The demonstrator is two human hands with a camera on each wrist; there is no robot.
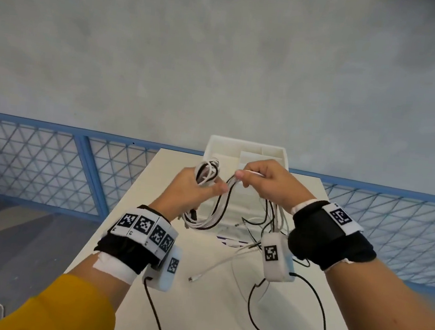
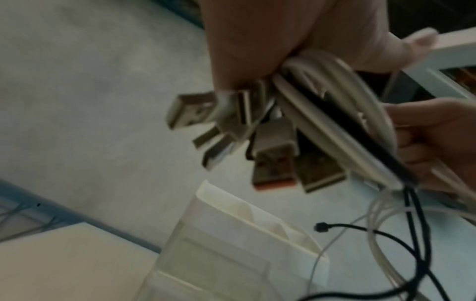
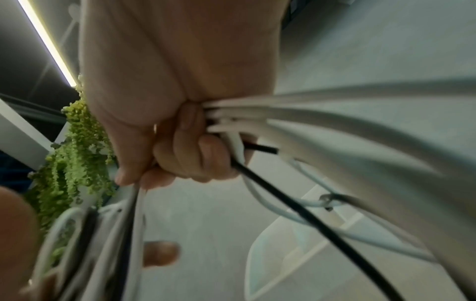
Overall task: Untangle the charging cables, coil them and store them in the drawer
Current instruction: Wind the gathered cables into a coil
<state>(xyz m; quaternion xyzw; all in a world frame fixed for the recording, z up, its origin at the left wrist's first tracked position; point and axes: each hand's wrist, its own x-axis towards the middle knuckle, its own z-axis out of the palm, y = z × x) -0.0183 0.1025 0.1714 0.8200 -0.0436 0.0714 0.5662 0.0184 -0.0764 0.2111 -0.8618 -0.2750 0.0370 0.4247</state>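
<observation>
A bundle of white and black charging cables (image 1: 208,204) hung above the white bench (image 1: 211,312), part wound into loops (image 1: 206,173), several strands sagging between two held points. Flat metal USB plugs (image 2: 260,142) stuck out together at one end. Loose thin ends trailed onto the bench. Behind stood a white plastic drawer unit (image 1: 247,152), its divided compartments open.

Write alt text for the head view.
Two hands hold a bundle of white and black cables above a white table: the left hand holds coiled loops, the right hand pinches strands. A white drawer lies behind.
</observation>
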